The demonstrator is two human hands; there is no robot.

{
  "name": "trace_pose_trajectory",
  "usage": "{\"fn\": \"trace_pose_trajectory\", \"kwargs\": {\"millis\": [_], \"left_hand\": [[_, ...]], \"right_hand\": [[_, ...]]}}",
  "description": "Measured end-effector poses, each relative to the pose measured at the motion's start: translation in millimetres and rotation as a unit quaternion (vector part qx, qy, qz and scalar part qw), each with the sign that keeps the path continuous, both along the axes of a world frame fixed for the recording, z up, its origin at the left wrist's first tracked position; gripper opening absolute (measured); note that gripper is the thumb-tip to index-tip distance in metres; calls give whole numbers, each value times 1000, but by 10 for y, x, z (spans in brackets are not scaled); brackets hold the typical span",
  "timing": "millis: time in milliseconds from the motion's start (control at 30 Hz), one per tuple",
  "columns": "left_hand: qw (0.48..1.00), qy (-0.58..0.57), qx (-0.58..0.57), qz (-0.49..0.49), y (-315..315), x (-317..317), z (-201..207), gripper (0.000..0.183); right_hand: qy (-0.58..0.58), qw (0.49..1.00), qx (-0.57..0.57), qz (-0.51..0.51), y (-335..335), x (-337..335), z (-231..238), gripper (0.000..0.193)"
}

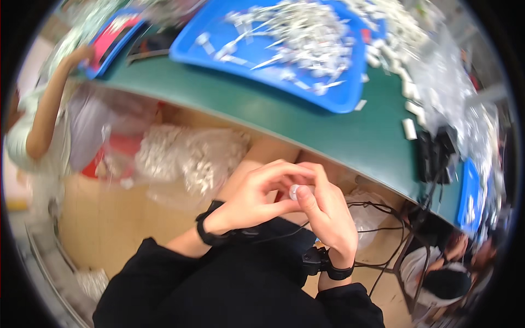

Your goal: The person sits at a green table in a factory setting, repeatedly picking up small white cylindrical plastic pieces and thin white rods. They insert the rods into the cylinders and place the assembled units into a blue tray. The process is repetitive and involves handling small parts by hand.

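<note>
Above my lap, my left hand (pixel 252 195) and my right hand (pixel 330 212) meet in front of the table edge. Between them shows a small white round plastic part (pixel 295 192), pinched against the thumb of my right hand. The fingers of my left hand arch over toward my right fingers, and its thumb reaches close under the white part. Its fingertips are partly hidden, so what they grip cannot be made out. Past the hands, a blue tray (pixel 219 64) on the green table (pixel 262 101) holds a heap of thin white plastic pieces.
White cylindrical pieces (pixel 409 129) lie along the table's right side, near clear plastic bags (pixel 437 71) and a black device (pixel 435 156). Filled bags (pixel 191 158) sit below the table. Black cables (pixel 383 210) hang at right. Another person's arm (pixel 49 109) reaches a blue tray at left.
</note>
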State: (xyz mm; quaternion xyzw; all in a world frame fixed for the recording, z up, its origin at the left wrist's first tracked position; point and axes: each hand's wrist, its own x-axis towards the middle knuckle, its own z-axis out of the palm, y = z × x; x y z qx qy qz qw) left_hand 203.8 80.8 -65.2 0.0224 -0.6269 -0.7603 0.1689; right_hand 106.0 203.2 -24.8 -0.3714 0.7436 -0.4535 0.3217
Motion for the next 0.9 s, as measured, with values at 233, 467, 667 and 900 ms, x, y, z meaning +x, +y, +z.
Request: {"fn": "trace_pose_trajectory", "kwargs": {"millis": [233,467,667,900], "left_hand": [[989,-108,49,87,-306,296,-300,20],[758,-430,-349,344,-1413,1060,-1523,39],[685,-668,-289,16,-1595,1358,-2864,60],[738,-612,-275,77,-1564,1064,-2246,65]], "right_hand": [[58,998,33,-21,-27,73,-139,61],[89,992,89,32,131,-80,-108,45],[88,993,82,20,264,-247,11,41],[102,982,-127,-100,169,-771,540,12]]}}
